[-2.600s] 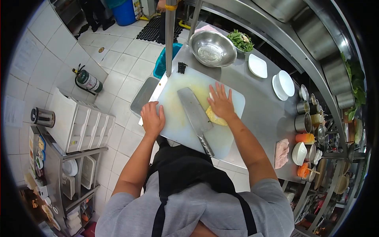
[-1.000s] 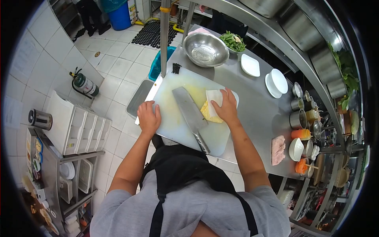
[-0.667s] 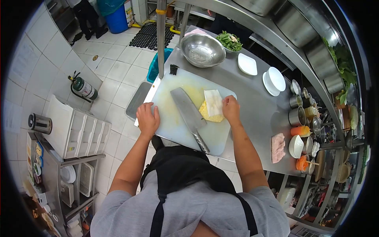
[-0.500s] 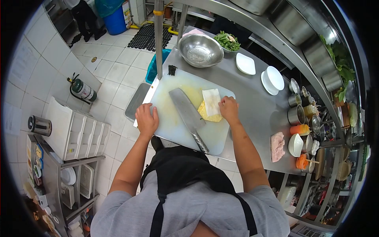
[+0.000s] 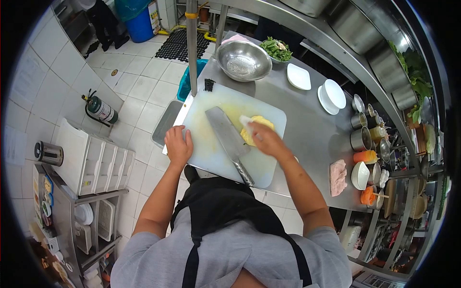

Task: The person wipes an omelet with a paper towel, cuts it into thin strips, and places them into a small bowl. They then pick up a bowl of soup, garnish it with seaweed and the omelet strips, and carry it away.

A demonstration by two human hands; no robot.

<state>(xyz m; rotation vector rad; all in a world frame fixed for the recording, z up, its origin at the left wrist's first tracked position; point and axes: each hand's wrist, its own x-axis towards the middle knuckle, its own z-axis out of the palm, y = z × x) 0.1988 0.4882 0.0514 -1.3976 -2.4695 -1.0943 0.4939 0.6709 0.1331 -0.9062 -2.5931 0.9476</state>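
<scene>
My right hand (image 5: 266, 139) is over a flat mound of yellow food (image 5: 263, 121) on the white cutting board (image 5: 206, 134). Its fingers pinch a crumpled white sheet, like a paper towel (image 5: 246, 120), over the mound's left side; the hand hides part of the mound. Just left of it lies a wide-bladed cleaver (image 5: 224, 133), its dark handle pointing towards my body. At the board's left edge rests my left hand (image 5: 178, 146), thumb apart from the fingers and holding nothing.
Beyond the board stand a metal bowl (image 5: 244, 60), a bowl of leafy greens (image 5: 276, 50) and white dishes (image 5: 298, 77). A pink cloth (image 5: 338, 177) and sauce containers (image 5: 366, 157) line the right. A metal post (image 5: 192, 48) rises by the board's far left corner.
My right hand has moved left across the yellow mound, taking the white sheet with it. The sheet, flat before, is now bunched up. My left hand and the cleaver have stayed put.
</scene>
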